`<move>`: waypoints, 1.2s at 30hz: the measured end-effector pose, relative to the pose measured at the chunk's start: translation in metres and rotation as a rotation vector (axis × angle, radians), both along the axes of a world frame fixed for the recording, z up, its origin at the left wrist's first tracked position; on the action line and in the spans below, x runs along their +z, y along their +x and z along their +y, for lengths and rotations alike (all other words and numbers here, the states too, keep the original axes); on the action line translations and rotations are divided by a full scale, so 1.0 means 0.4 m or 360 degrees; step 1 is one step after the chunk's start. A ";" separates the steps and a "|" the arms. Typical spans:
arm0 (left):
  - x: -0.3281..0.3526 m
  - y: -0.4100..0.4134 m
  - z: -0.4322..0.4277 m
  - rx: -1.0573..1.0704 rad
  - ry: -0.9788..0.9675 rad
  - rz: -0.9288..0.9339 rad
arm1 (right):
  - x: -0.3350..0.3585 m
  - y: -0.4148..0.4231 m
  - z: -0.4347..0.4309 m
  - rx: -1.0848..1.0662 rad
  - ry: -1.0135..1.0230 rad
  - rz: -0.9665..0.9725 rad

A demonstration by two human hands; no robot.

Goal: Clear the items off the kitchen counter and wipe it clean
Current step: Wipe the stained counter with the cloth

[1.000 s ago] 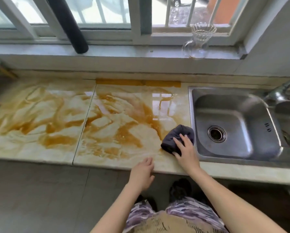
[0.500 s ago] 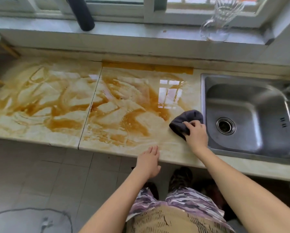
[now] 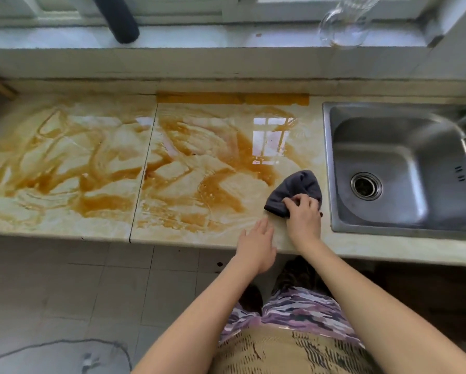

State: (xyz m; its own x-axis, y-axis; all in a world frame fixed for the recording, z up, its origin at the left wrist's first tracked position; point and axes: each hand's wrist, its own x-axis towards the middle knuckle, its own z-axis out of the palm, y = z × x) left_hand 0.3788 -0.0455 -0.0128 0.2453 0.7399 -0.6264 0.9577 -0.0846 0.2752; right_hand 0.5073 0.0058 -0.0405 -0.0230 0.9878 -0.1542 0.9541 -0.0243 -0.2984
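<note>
Bunching under the right hand (image 3: 304,215), the dark grey cloth (image 3: 294,187) is lying on the bench (image 3: 91,163), near the front edge and just beside the steel sink (image 3: 404,168). The fingers (image 3: 298,201) of that hand are curling over the near part of the cloth and pinching it against the stone, while the far fold is sticking out beyond them. The left hand (image 3: 256,247) is sitting at the bench's front lip, just beside the right wrist. Its fingers are lying straight and close together, holding nothing, and I cannot tell whether they are touching the stone.

Amber swirls are running across both glossy slabs. They are probably the stone's own veining, though I cannot rule out smears. On the windowsill behind, a clear glass jug (image 3: 345,25) is standing above the sink, and a dark tube (image 3: 118,20) is leaning further left.

Judging by the cloth on the stone, the wiping step is in hand, and it is beginning at the sink end. The next move is calling for flat, even pressure and a long sweep leftward, crossing the seam between the slabs. The cloth would be covering more if it were spread flatter first.
</note>
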 end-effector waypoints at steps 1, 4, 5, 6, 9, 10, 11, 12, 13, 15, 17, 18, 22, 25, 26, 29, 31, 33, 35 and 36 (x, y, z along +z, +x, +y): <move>-0.006 0.008 0.003 -0.0042 0.0000 0.0008 | -0.002 0.001 -0.005 -0.0002 -0.0032 -0.0014; -0.025 0.023 0.003 -0.0079 0.0033 0.0046 | 0.005 0.006 0.012 0.0001 -0.0085 -0.0046; -0.028 0.025 0.006 -0.0095 0.0079 0.0052 | 0.008 0.005 0.018 -0.0007 -0.0103 -0.0055; -0.028 0.028 0.009 -0.0113 0.0127 0.0055 | 0.012 0.001 0.025 -0.0013 -0.0123 -0.0056; -0.029 0.039 0.026 -0.0100 0.0185 0.0035 | 0.016 -0.001 0.036 0.0020 -0.0144 -0.0076; -0.029 0.045 0.039 -0.0067 0.0197 0.0014 | 0.017 0.004 0.044 0.0021 -0.0146 -0.0056; -0.031 0.052 0.055 -0.0037 0.0215 -0.0008 | 0.015 0.011 0.057 0.0005 -0.0156 -0.0020; -0.033 0.056 0.069 -0.0012 0.0229 -0.0022 | 0.013 0.015 0.069 -0.0017 -0.0170 0.0021; -0.033 0.059 0.084 0.0007 0.0233 -0.0033 | 0.011 0.017 0.083 -0.0030 -0.0182 0.0058; -0.033 0.060 0.123 0.0033 0.0214 -0.0026 | 0.005 0.019 0.122 -0.0026 -0.0180 0.0104; -0.025 0.061 0.171 0.0016 0.0207 0.0005 | 0.003 0.023 0.172 -0.0002 -0.0170 0.0114; -0.020 0.064 0.196 0.0013 0.0207 0.0004 | 0.004 0.025 0.200 0.0001 -0.0171 0.0121; -0.005 0.095 0.286 0.0050 0.0226 -0.0038 | 0.003 0.025 0.324 -0.0018 -0.0168 0.0162; -0.001 0.121 0.328 -0.0028 0.0162 0.0000 | 0.003 0.022 0.429 -0.0022 -0.0168 0.0232; 0.001 0.130 0.335 -0.0032 0.0131 0.0029 | 0.004 0.020 0.464 -0.0015 -0.0174 0.0252; 0.013 0.156 0.347 -0.0049 0.0066 0.0131 | 0.009 0.005 0.573 0.0020 -0.0174 0.0294; 0.023 0.167 0.361 -0.0058 0.0013 0.0165 | 0.014 -0.012 0.642 0.0033 -0.0180 0.0282; 0.041 0.169 0.380 0.0007 -0.0029 0.0155 | 0.020 -0.026 0.706 0.0082 -0.0210 0.0236; 0.057 0.166 0.404 0.0099 -0.0017 0.0124 | 0.026 -0.035 0.758 0.0143 -0.0236 0.0203; 0.061 0.164 0.416 0.0137 -0.0003 0.0106 | 0.028 -0.037 0.776 0.0161 -0.0237 0.0193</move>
